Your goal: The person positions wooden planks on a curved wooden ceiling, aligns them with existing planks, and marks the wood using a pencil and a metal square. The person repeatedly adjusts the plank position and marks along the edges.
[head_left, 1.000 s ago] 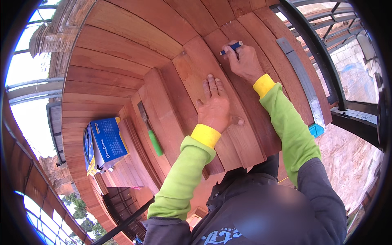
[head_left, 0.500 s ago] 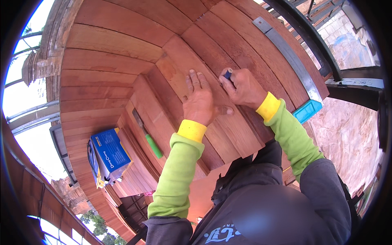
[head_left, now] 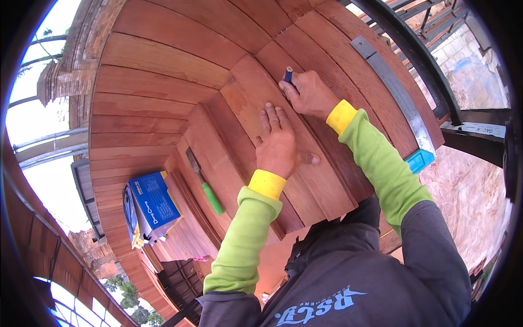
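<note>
My left hand lies flat on a loose reddish wooden board, fingers stretched and thumb out to the right. It presses on the board without gripping anything. My right hand is closed around a dark blue pencil, whose pale wooden end points up. That hand rests beside the board's right long edge, near its far end. The pencil's lower tip is hidden by the fingers. Left of my left hand, a chisel with a green handle lies on another board.
A try square with a teal stock lies along the right side of the planked wooden surface. A blue cardboard box stands on the left. Black metal framing runs past the right edge.
My right hand has slid with the pencil along the board's edge, away from me toward the far end. My left hand stays flat on the board. The whole view has shifted slightly.
</note>
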`<state>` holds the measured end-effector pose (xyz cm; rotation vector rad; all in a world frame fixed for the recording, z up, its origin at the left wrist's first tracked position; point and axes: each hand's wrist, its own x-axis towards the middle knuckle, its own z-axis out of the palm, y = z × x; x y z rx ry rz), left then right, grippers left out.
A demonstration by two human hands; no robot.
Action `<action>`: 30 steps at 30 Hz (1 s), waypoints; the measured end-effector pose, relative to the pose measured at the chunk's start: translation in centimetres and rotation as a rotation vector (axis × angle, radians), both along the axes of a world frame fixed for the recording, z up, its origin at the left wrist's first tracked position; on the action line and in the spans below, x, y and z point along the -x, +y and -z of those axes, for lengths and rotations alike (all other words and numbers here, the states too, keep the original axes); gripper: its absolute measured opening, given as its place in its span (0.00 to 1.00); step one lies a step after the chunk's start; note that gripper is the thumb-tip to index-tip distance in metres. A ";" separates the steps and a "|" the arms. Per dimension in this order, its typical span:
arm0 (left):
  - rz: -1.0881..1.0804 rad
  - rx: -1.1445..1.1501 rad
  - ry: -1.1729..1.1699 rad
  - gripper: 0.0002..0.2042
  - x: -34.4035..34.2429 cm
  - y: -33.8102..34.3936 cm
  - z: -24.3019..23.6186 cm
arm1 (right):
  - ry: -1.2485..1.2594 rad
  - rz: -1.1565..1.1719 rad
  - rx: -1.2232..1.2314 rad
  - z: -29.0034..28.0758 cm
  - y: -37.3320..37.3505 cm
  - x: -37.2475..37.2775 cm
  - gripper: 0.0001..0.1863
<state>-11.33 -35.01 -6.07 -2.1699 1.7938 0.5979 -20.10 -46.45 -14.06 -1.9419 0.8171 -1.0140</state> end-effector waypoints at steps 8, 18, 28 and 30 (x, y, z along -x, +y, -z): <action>0.015 0.020 0.026 0.66 0.0 0.1 0.0 | -0.087 -0.010 -0.108 1.7 -7.9 -5.9 0.16; 0.038 0.038 -0.008 0.66 -0.3 0.3 0.4 | 0.033 -0.058 -0.164 0.1 1.7 1.5 0.12; 0.027 0.048 0.028 0.65 -0.2 0.3 0.5 | 0.113 -0.078 -0.341 -4.2 19.4 15.9 0.03; 0.011 0.051 0.040 0.65 -0.4 0.5 0.5 | 0.081 -0.076 -0.316 -4.0 18.3 14.9 0.03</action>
